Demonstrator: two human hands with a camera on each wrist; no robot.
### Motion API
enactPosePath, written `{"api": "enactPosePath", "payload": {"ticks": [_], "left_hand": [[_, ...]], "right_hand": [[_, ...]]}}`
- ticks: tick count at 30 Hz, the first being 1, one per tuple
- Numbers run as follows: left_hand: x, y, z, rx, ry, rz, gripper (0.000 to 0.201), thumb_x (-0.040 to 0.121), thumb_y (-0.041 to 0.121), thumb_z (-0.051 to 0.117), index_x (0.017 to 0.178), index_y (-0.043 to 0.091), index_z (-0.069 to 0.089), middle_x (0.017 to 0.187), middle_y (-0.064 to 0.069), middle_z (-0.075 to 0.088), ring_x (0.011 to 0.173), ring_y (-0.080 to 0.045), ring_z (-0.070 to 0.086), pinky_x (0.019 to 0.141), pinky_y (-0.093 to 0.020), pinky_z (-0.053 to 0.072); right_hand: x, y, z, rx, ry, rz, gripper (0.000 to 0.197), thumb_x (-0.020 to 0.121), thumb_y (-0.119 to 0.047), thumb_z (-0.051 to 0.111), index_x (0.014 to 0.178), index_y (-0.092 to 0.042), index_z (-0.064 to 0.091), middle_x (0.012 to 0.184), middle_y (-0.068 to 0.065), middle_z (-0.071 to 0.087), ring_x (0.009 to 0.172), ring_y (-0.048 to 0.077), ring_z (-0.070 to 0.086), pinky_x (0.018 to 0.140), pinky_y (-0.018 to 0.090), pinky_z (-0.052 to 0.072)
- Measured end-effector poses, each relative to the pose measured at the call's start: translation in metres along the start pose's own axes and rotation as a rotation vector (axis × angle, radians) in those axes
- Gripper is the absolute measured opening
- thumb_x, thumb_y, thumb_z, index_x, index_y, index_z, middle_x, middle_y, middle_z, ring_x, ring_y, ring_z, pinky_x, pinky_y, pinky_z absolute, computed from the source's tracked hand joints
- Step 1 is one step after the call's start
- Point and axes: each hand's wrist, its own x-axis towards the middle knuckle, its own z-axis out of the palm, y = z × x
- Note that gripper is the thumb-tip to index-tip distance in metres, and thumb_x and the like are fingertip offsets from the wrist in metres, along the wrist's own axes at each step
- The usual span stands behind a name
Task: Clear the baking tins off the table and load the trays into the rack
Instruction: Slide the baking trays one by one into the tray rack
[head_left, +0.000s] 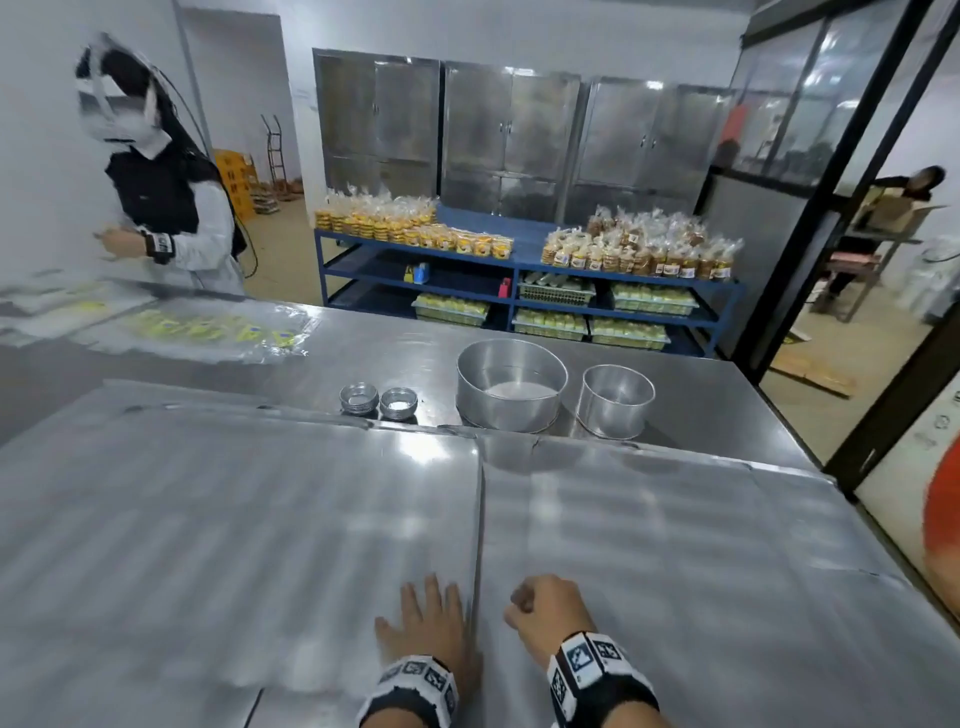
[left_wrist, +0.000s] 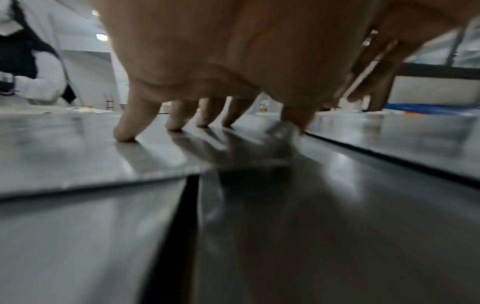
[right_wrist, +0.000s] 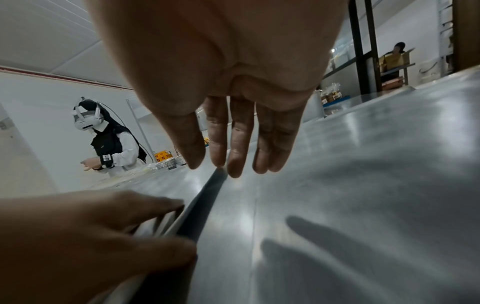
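Observation:
Two large flat metal trays lie side by side on the steel table: the left tray (head_left: 234, 519) and the right tray (head_left: 675, 545). My left hand (head_left: 428, 618) presses its spread fingertips (left_wrist: 124, 133) on the left tray (left_wrist: 64, 154), beside the seam between the trays. My right hand (head_left: 545, 608) hovers just over the right tray (right_wrist: 363, 185), fingers (right_wrist: 233, 133) hanging loose and holding nothing. Behind the trays stand a large round tin (head_left: 511, 384), a smaller round tin (head_left: 615, 400) and two stacks of small tins (head_left: 376, 400).
Another person (head_left: 166, 208) works at the far left over printed plastic bags (head_left: 208, 327) spread on the table. A blue shelf unit (head_left: 519, 260) with bagged baked goods stands beyond the table. The table's right edge (head_left: 810, 457) borders a dark-framed glass partition.

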Motion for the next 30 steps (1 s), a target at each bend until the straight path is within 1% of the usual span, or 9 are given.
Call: {"api": "enactPosePath", "payload": {"ticks": [4, 10, 12, 14, 16, 18, 22, 26, 30], "left_hand": [[-0.028, 0.001, 0.015, 0.028, 0.0, -0.032, 0.059, 0.101, 0.015, 0.014, 0.158, 0.022, -0.002, 0.166, -0.003, -0.013, 0.15, -0.041, -0.011, 0.106, -0.072, 0.009], [-0.055, -0.008, -0.003, -0.07, -0.048, 0.015, 0.057, 0.101, 0.018, 0.01, 0.158, 0.019, 0.008, 0.166, 0.002, 0.0, 0.152, -0.033, -0.005, 0.118, -0.06, 0.005], [-0.061, -0.015, -0.003, -0.052, -0.042, 0.042, 0.058, 0.099, 0.016, 0.011, 0.157, 0.018, 0.01, 0.166, 0.004, 0.0, 0.151, -0.034, -0.004, 0.116, -0.063, 0.006], [-0.07, -0.025, 0.0, -0.046, -0.051, 0.061, 0.058, 0.1, 0.014, 0.012, 0.157, 0.017, 0.01, 0.166, 0.003, 0.0, 0.151, -0.036, -0.004, 0.116, -0.065, 0.005], [-0.083, -0.039, 0.005, -0.028, -0.048, 0.084, 0.057, 0.101, 0.012, 0.013, 0.157, 0.016, 0.011, 0.166, 0.002, 0.0, 0.151, -0.037, -0.004, 0.114, -0.066, 0.006], [-0.098, -0.055, 0.013, 0.034, -0.038, 0.113, 0.056, 0.101, 0.01, 0.014, 0.157, 0.015, 0.011, 0.166, 0.001, -0.002, 0.15, -0.04, -0.004, 0.112, -0.07, 0.009], [-0.134, -0.097, 0.036, 0.087, -0.073, 0.131, 0.058, 0.104, 0.013, 0.026, 0.157, 0.01, 0.004, 0.166, -0.003, -0.007, 0.15, -0.043, -0.006, 0.108, -0.073, 0.013], [-0.179, -0.136, 0.049, 0.153, -0.068, 0.173, 0.052, 0.107, 0.015, 0.015, 0.157, 0.007, 0.002, 0.166, -0.005, -0.006, 0.15, -0.042, -0.004, 0.108, -0.072, 0.016], [-0.227, -0.169, 0.058, 0.295, -0.074, 0.219, 0.052, 0.107, 0.015, 0.01, 0.156, 0.003, 0.003, 0.166, -0.01, -0.002, 0.15, -0.041, 0.003, 0.108, -0.072, 0.019]], "right_hand": [[-0.037, 0.0, 0.035, 0.026, 0.004, 0.005, 0.016, 0.078, -0.033, 0.068, 0.068, -0.034, 0.056, 0.09, -0.006, 0.072, 0.091, 0.008, 0.068, 0.085, 0.016, 0.051], [-0.074, 0.008, 0.048, 0.005, 0.014, 0.047, 0.024, 0.076, -0.034, 0.069, 0.063, -0.041, 0.051, 0.064, -0.013, 0.057, 0.091, 0.005, 0.068, 0.084, 0.007, 0.045], [-0.079, 0.008, 0.047, -0.016, 0.017, 0.05, 0.026, 0.076, -0.034, 0.07, 0.062, -0.042, 0.05, 0.063, -0.014, 0.055, 0.092, 0.007, 0.067, 0.085, 0.009, 0.045], [-0.08, 0.006, 0.046, -0.03, 0.042, 0.024, 0.023, 0.078, -0.032, 0.069, 0.064, -0.039, 0.052, 0.071, -0.011, 0.06, 0.097, 0.011, 0.068, 0.087, 0.013, 0.046], [-0.084, -0.004, 0.045, -0.06, 0.069, -0.016, 0.003, 0.082, -0.032, 0.066, 0.08, -0.034, 0.065, 0.091, -0.006, 0.07, 0.102, 0.014, 0.067, 0.091, 0.018, 0.047], [-0.084, -0.013, 0.047, -0.086, 0.081, -0.074, 0.027, 0.085, -0.033, 0.063, 0.11, -0.024, 0.07, 0.114, -0.001, 0.071, 0.11, 0.016, 0.064, 0.096, 0.021, 0.047], [-0.092, -0.038, 0.06, -0.166, 0.014, -0.298, 0.053, 0.091, -0.036, 0.061, 0.141, -0.02, 0.05, 0.145, 0.0, 0.05, 0.136, 0.017, 0.044, 0.112, 0.026, 0.033], [-0.105, -0.055, 0.089, -0.356, -0.119, -0.492, 0.057, 0.096, -0.044, 0.052, 0.147, -0.022, 0.04, 0.161, 0.005, 0.022, 0.151, 0.023, 0.009, 0.121, 0.033, 0.013], [-0.12, -0.06, 0.116, -0.473, -0.182, -0.514, 0.058, 0.099, -0.052, 0.037, 0.15, -0.026, 0.033, 0.163, 0.006, 0.013, 0.151, 0.026, -0.001, 0.122, 0.042, 0.004]]}}
